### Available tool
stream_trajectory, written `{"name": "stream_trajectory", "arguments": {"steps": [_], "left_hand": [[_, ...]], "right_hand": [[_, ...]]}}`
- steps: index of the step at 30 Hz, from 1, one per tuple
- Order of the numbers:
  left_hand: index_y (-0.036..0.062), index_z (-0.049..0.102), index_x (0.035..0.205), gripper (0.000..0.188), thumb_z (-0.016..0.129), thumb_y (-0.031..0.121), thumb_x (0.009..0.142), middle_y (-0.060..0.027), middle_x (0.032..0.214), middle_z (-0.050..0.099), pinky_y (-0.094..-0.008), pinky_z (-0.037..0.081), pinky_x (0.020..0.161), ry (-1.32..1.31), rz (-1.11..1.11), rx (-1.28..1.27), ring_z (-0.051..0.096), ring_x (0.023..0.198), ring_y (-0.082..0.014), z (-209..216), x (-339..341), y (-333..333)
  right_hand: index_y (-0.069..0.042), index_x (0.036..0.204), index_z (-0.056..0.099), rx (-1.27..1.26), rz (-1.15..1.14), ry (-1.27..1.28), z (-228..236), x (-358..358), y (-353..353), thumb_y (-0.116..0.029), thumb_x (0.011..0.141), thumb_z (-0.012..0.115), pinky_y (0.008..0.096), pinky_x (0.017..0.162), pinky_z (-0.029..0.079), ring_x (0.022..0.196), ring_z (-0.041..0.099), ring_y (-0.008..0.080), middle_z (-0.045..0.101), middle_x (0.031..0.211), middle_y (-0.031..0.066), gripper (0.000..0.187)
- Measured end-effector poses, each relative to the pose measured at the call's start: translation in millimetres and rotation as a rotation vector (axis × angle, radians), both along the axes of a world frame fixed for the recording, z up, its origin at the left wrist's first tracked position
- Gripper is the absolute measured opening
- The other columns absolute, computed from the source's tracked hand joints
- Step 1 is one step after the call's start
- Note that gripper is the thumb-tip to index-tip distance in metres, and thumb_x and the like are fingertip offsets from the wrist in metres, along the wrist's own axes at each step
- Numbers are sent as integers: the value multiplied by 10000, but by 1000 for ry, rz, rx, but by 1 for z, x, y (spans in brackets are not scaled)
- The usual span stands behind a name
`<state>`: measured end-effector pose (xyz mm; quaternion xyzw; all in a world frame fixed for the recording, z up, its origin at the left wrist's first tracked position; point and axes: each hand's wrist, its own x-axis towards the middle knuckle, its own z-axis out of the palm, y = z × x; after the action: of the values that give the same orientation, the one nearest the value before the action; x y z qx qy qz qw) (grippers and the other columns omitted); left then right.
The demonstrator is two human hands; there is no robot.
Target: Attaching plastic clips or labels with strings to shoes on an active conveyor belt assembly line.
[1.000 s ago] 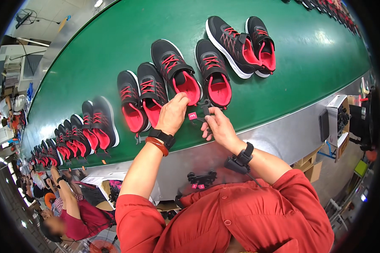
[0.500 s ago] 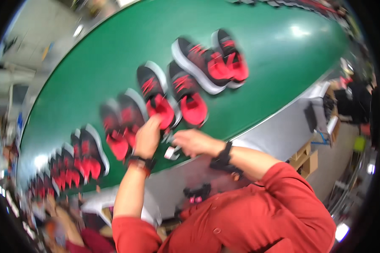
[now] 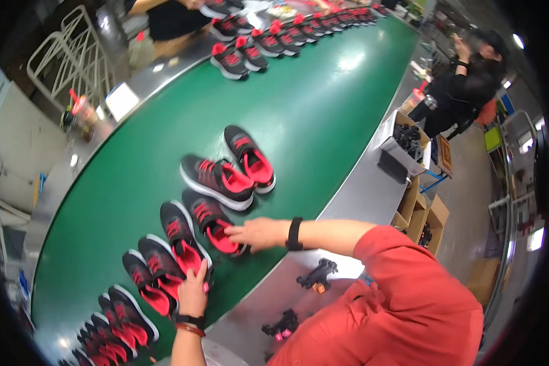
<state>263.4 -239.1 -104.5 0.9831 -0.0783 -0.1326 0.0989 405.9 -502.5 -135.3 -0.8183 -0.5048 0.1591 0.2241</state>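
Note:
My left hand [image 3: 193, 296] closes on the heel of a black-and-red shoe [image 3: 178, 232]; a small pink piece shows beside its fingers. My right hand [image 3: 261, 233] is at the heel of the neighbouring shoe [image 3: 204, 210], its fingertips inside the red collar and its thumb side hidden. Both shoes rest on the green belt [image 3: 299, 158] with toes pointing away from me. Just beyond them lie two more shoes of the same kind, a tilted shoe [image 3: 210, 180] and another shoe [image 3: 244, 149]. To the left of my left hand sits a further pair [image 3: 155, 259].
Several shoes [image 3: 119, 317] line the belt at the lower left, and a long row [image 3: 274, 39] runs along its far side. Black parts [image 3: 317, 274] lie on the metal ledge nearest me. A white box [image 3: 402, 143] stands at right, near a person [image 3: 470, 85] in black.
The view has swung, bringing the belt's far end and a person at right into sight. My right hand has moved from near a small white piece to the shoe's collar. My left hand stays at a shoe's heel.

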Motion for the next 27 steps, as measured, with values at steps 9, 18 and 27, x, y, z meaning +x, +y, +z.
{"name": "stream_trajectory", "arguments": {"steps": [9, 18, 27], "left_hand": [[92, 642, 1096, 318, 485, 37, 825, -228, 965, 603, -507, 511, 735, 55, 237, -302, 640, 842, -409, -24, -19, 8], [68, 656, 1097, 395, 484, -45, 760, -209, 948, 594, -494, 486, 753, 124, 334, -300, 605, 859, -412, -24, -22, 3], [74, 667, 1073, 330, 473, 24, 810, -221, 942, 619, -502, 503, 751, 72, 343, -274, 628, 842, -416, -26, -22, 6]], "right_hand": [[-111, 852, 561, 29, 151, -297, -3, -14, 53, -425, 750, 724, 394, 703, 423, 792, 547, 266, 538, 846, 66, 368], [-117, 797, 593, -76, 169, -349, 3, -23, 69, -394, 703, 754, 381, 697, 410, 782, 548, 243, 527, 798, 56, 334], [-162, 748, 648, -79, 153, -413, 1, -27, 80, -306, 666, 717, 387, 695, 428, 775, 579, 248, 574, 773, 54, 180]]}}
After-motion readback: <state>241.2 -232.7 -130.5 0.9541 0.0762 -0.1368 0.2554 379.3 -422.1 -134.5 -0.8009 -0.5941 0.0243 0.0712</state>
